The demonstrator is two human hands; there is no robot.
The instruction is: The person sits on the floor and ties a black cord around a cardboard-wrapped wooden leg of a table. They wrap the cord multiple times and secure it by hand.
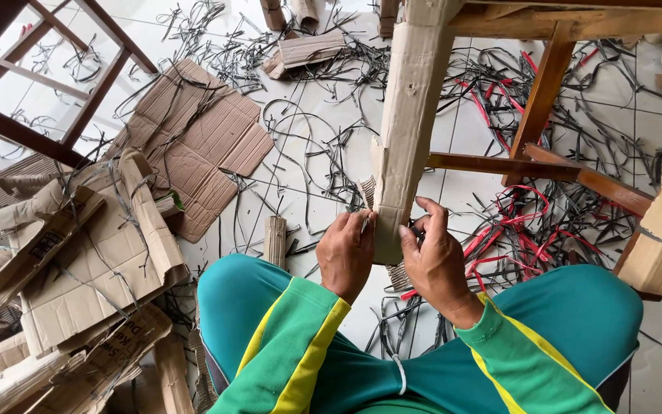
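Gripped at its lower end by both hands: cardboard-wrapped chair leg (408,130). Left hand (346,253) is closed on the wrap's left edge, right hand (434,261) is closed on the right edge, fingers (432,211) curled over the front. Teal trousers (576,322) and green-yellow sleeves (293,353) are seen below. Torn cardboard pile (93,261) is heaped to the left, near the knee. Black strap offcuts (308,146) and red strap offcuts (515,222) are scattered over the white tiled floor (469,138). Flat cardboard sheet (201,146) is laid farther out. Bare wooden chair frame (545,100) is seen beyond, right.
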